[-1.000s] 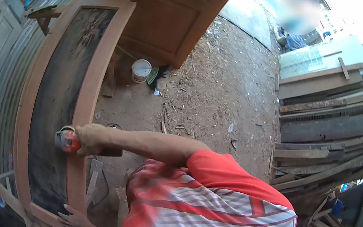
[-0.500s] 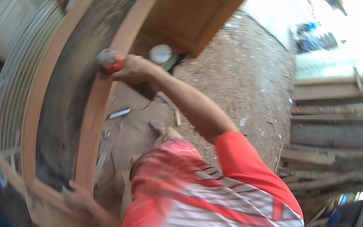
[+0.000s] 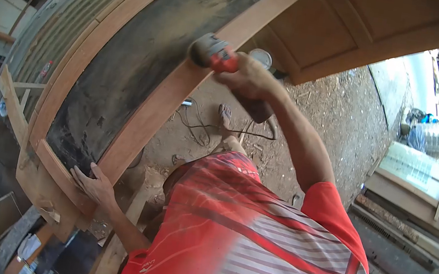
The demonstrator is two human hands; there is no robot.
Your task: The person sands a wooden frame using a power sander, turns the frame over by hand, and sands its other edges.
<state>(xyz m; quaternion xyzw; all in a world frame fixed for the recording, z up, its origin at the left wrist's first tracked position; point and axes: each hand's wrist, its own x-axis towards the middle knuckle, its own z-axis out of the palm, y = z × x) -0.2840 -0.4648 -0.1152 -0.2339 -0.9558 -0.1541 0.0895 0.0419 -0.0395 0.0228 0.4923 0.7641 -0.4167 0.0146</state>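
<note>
In the head view, the right hand (image 3: 251,78) is wrapped around a red and grey power tool (image 3: 217,54), whose round head is over the inner edge of the right rail of a wooden frame (image 3: 159,102). Whether the head actually touches the wood is hard to tell, as the tool is slightly blurred. The frame runs from near left to far right around a dark panel (image 3: 121,74) — scuffed, with pale dusty patches toward its far end. The left hand (image 3: 97,187) lies on the near end of the frame, fingers spread, gripping nothing.

A corrugated sheet (image 3: 62,51) is to the left of the frame, with a small bottle (image 3: 45,70) near it. At the far right of the frame is a brown door (image 3: 333,23), with a white bucket (image 3: 261,58) just beside its lower edge. A sandalled foot (image 3: 225,116) rests on the dirt ground (image 3: 313,114) — near a dark cord (image 3: 198,126). Stacked boards (image 3: 397,200) lie on the right.
</note>
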